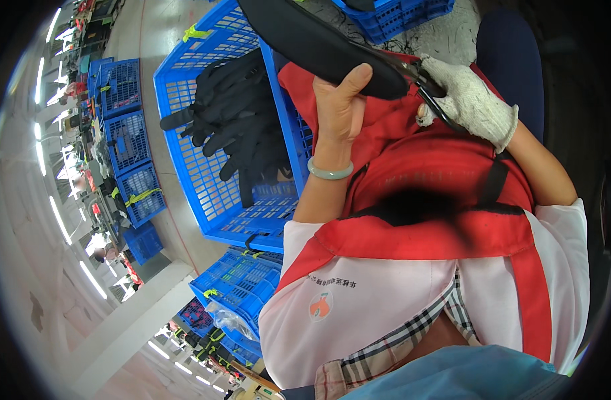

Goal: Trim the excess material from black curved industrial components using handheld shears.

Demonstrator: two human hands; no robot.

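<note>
Both hands meet on the long black padded fabric piece [319, 41]: your bare left hand [340, 107] pinches its edge, and your white-gloved right hand [471, 101] closes around dark-handled snips [431, 93] at its end. Trimming looks underway; next, steady the piece before cutting.

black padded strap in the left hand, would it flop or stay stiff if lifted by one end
The black padded strap probably holds some shape: it spans past the left hand with only a gentle curve. It looks light, since thumb and fingers alone carry it. The matte surface seems unlikely to slip.
</note>
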